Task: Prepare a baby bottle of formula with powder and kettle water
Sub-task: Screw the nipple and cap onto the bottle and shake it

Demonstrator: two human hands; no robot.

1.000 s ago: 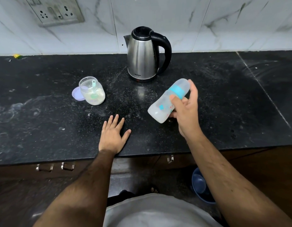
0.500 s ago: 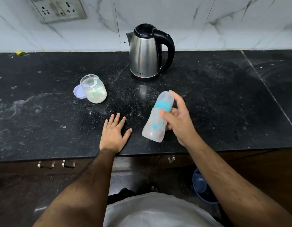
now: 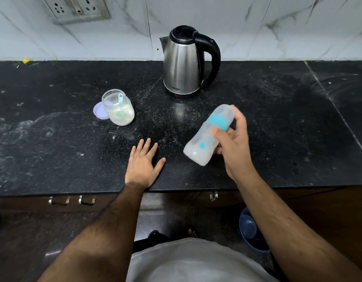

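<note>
My right hand (image 3: 234, 146) grips a capped baby bottle (image 3: 206, 137) with a teal ring and milky contents, held tilted above the black counter, cap end pointing up and to the right. The bottle looks blurred. My left hand (image 3: 144, 164) lies flat on the counter near its front edge, fingers spread, holding nothing. A steel kettle (image 3: 182, 62) with a black handle and shut lid stands at the back by the wall. Left of it sits an open clear jar of powder (image 3: 119, 107) with a small scoop inside.
A lilac lid (image 3: 98, 111) lies against the jar's left side. White powder dusts the black counter (image 3: 277, 119). A wall socket (image 3: 76, 9) is at the upper left. Below the counter are drawer handles (image 3: 72, 200) and a blue tub (image 3: 251, 231) on the floor.
The bottle has swung in my right hand: tilted up to the right, then down nearer upright, now tilted right again. My left hand has stayed flat on the counter.
</note>
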